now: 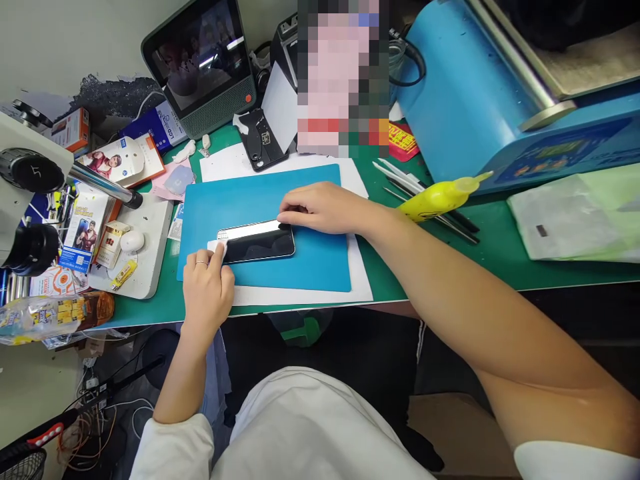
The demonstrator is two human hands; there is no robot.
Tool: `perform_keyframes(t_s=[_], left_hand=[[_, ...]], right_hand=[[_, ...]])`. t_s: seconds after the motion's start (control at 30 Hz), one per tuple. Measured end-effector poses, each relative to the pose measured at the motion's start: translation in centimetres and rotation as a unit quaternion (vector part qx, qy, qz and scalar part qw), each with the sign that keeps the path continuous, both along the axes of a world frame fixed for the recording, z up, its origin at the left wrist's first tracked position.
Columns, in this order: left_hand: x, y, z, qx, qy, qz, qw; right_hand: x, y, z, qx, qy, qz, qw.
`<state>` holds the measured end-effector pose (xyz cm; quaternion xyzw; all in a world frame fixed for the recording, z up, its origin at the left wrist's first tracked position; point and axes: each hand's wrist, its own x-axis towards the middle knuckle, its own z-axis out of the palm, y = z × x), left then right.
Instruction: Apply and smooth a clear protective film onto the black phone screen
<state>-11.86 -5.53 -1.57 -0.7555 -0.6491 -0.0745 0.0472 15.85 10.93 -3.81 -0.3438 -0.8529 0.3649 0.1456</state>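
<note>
A smartphone (257, 245) with a dark, glossy screen lies face up on a blue mat (310, 273). At its left end, my left hand (207, 283) has its fingers closed on a small white piece (215, 245), which looks like a folded wipe, against the phone's edge. My right hand (323, 208) reaches in from the right, its fingers curled together and their tips gripping the phone's upper right corner. The undersides of both sets of fingertips are hidden.
A microscope (33, 170) and small boxes crowd the left side. Behind the mat stand a screen device (200, 63) and a black phone case (263, 143). To the right are a yellow squeeze bottle (440, 199), tweezers (400, 179) and a large blue machine (455, 93).
</note>
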Motion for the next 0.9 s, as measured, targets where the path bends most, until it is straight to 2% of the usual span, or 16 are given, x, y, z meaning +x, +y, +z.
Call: perform_keyframes(t_s=[0.17,0.4,0.63,0.9], left_hand=[[-0.4,-1.1,0.1,-0.005,-0.009,-0.004,1.0],[-0.5,1.0,0.8,-0.03,-0.006,-0.013,0.999],[0.1,-0.4,0.8,-0.035,0.039,0.005,0.999],[1.7,0.9,1.1,-0.075,0.051,0.023,0.996]], right_hand=[[-0.1,0.1,0.0,-0.001,-0.005,0.003,1.0],[0.0,0.1,-0.2,0.004,-0.002,0.0,1.0],[-0.1,0.1,-0.1,0.004,-0.001,0.005,1.0],[-0.1,-0.2,-0.1,0.014,-0.006,0.007,1.0]])
